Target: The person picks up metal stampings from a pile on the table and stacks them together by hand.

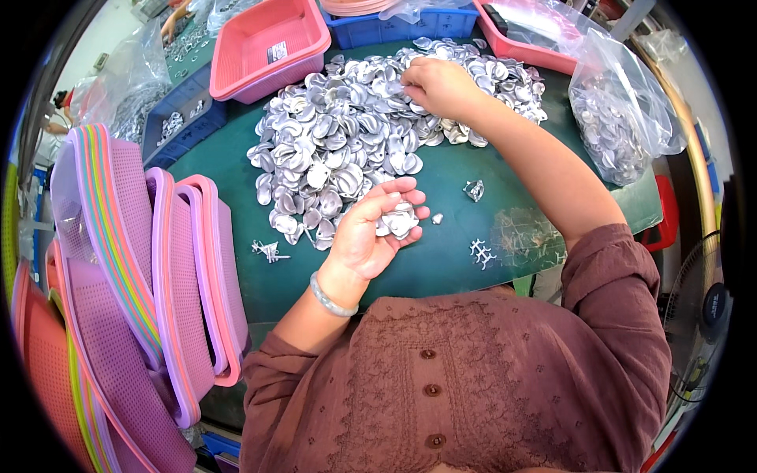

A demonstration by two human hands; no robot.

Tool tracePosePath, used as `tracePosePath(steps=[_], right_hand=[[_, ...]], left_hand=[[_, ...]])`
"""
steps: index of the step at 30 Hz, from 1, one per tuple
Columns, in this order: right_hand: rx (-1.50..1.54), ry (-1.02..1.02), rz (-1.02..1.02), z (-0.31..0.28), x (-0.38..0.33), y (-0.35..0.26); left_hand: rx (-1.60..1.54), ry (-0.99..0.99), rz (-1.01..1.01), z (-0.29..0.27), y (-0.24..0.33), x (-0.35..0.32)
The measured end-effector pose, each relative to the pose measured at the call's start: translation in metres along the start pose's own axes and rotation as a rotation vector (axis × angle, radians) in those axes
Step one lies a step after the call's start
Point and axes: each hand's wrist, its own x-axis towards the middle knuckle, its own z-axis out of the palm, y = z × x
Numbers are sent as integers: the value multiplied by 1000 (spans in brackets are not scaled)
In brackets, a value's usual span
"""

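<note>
A wide pile of small silver, rounded, shell-like metal pieces (pixel 319 146) covers the middle of the green table (pixel 378 264). Palm up at the pile's near edge, my left hand (pixel 369 232) has its fingers curled around several silver pieces (pixel 400 220). At the far right part of the heap is my right hand (pixel 443 85), its fingers bent down onto the pieces. Whatever its fingertips grip, if anything, cannot be made out. One tiny silver piece (pixel 437 218) lies just right of my left hand.
Small branched metal scraps (pixel 270 251), (pixel 482 253) and a crumpled bit (pixel 474 190) lie nearby. Stacked plastic baskets (pixel 197 260) stand at left. Pink (pixel 276 47) and blue (pixel 402 30) trays line the back. A clear bag of pieces (pixel 611 130) sits right, above a fan (pixel 694 323).
</note>
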Motion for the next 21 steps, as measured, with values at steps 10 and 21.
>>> tracePosePath(steps=[10, 21], right_hand=[[1111, -259, 454, -33, -10, -2], [1242, -634, 324, -68, -42, -53]], left_hand=[[-14, -13, 0, 0, 1, 1], [-96, -41, 7, 12, 2, 3]])
